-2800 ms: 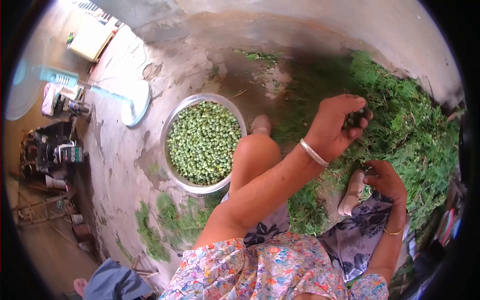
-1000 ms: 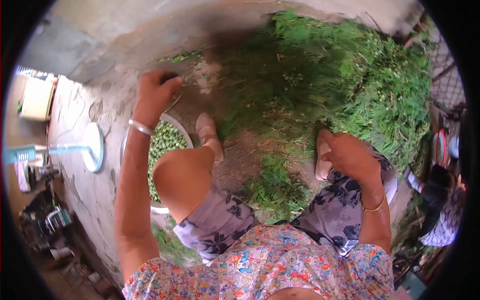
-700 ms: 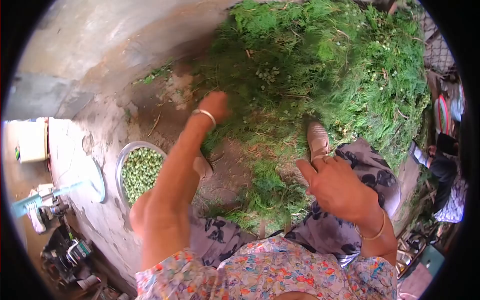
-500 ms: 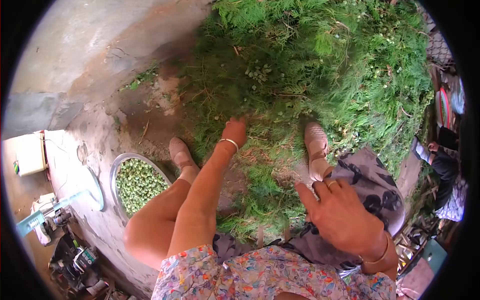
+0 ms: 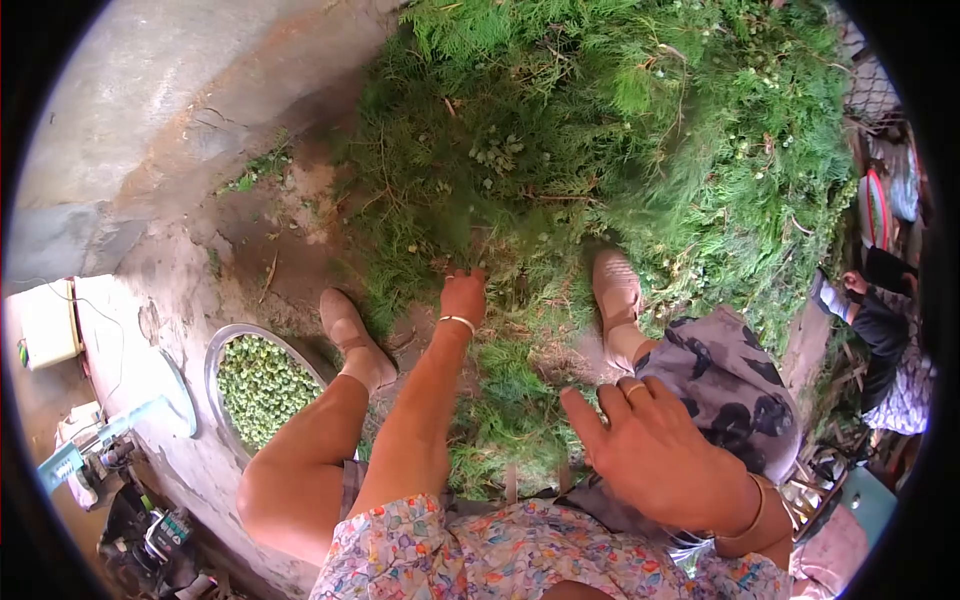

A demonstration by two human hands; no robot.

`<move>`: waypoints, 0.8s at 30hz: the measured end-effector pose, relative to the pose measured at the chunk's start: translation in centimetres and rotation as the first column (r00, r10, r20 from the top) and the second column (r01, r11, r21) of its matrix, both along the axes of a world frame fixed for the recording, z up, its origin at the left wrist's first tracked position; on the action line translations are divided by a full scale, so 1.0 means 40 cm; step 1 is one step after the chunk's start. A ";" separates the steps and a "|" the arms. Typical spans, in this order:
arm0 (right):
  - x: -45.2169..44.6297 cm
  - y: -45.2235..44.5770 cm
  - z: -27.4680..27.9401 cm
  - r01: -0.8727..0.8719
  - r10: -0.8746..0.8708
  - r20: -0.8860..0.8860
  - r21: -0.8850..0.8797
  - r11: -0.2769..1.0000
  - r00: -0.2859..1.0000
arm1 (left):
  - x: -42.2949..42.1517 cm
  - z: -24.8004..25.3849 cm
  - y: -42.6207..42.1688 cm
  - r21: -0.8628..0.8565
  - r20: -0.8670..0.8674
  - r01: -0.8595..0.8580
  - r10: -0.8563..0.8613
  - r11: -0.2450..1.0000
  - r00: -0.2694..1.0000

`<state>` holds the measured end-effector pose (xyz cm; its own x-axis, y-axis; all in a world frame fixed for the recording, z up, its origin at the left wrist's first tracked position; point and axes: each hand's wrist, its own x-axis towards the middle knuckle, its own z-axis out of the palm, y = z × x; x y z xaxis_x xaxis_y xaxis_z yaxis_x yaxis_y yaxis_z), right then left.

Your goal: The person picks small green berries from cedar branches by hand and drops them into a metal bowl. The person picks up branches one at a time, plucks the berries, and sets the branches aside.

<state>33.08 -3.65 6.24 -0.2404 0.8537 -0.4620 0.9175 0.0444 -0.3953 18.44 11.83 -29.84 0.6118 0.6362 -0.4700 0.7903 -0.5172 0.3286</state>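
Observation:
My left hand [image 5: 463,299] reaches down between my feet to the near edge of a heap of leafy evergreen branches [image 5: 560,120]. Its fingers are curled downward and look closed among the sprigs; whatever they grip is hidden. My right hand [image 5: 660,450] hovers above my right thigh, back up, with the thumb held apart from loosely bent fingers. It shows nothing in its grasp. To the left, beside my knee, a round metal basin [image 5: 214,372] holds many small green cones [image 5: 265,390]. Loose green sprigs [image 5: 510,380] lie on the ground between my legs.
A rough wall or concrete surface [image 5: 150,250] borders the left side. A pale blue plastic item [image 5: 120,425] and dark tools [image 5: 150,530] lie at lower left. At the right edge another person's dark sleeve [image 5: 885,345] shows, near wire mesh [image 5: 870,85].
The view has shifted slightly, so the basin and feet appear a little further left and lower. My left hand stays low at the heap's edge; my right hand moves slightly left.

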 end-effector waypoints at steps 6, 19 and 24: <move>-0.004 -0.005 -0.005 0.042 -0.040 0.090 -0.018 0.999 0.995 | -0.052 0.141 0.076 -0.435 0.487 -0.300 0.501 0.849 0.715; 0.003 0.129 -0.013 0.762 -0.384 -0.676 0.440 0.474 0.629 | -0.084 0.705 0.172 -0.885 0.462 0.159 0.780 0.438 0.423; -0.015 0.162 -0.008 0.814 -0.351 -0.795 0.281 0.508 0.494 | -0.099 0.861 0.121 -0.890 0.455 0.255 0.762 0.377 0.461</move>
<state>32.50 2.83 5.92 0.4350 0.8817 0.1829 0.3686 0.0110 -0.9295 14.46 16.66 4.59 0.8438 0.4589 -0.2784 -0.0473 0.5803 0.8130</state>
